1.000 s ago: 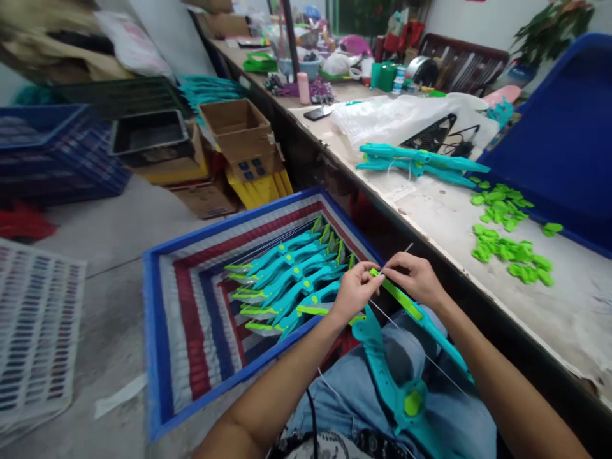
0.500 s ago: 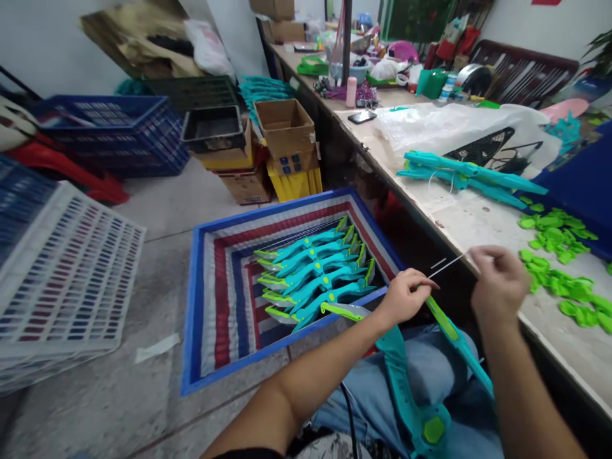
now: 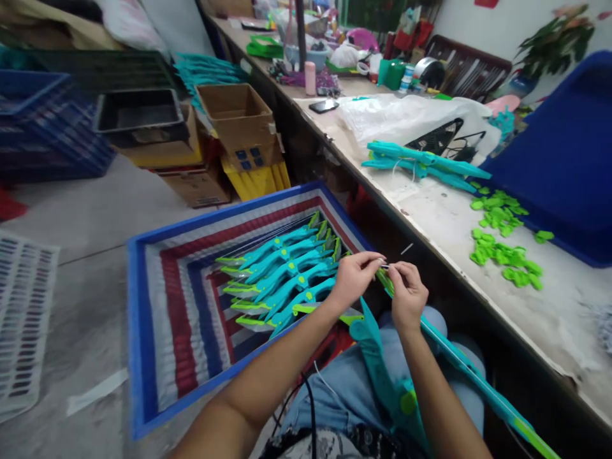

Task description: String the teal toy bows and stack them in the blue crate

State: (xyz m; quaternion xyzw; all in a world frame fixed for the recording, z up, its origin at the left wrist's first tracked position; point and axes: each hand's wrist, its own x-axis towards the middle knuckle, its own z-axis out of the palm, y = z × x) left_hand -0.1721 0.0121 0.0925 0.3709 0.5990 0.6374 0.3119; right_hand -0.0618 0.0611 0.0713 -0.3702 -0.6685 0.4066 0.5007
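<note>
My two hands met just above my lap, fingertips almost touching. My left hand (image 3: 352, 278) was closed to a narrow pinch, thumb against forefinger, on the thin white string (image 3: 384, 265). My right hand (image 3: 408, 294) was pinched on the same string from the other side, its remaining fingers curled in. The string sat right at the green tip of the toy bow (image 3: 376, 357), which passed between my hands. The bow lay across my jeans below my wrists. Its teal grip ran down toward my waist under my right forearm, and its other limb ran off past my right elbow toward the lower right.

Just beyond my left hand stood a blue crate (image 3: 136, 331) on the floor, lined with striped sacking. A stack of finished bows (image 3: 282, 274) lay in it side by side, the closest one almost under my left wrist. To the right of my right hand ran the counter (image 3: 444, 220), near but not touching. On it, well past my right hand, lay a scatter of small green parts (image 3: 502, 255) and, farther out, a few teal bows (image 3: 421, 162). Beside those were a white plastic bag (image 3: 392, 118) and a big blue bin (image 3: 564, 159). A cardboard box (image 3: 239, 121) stood on the floor beyond the crate.
</note>
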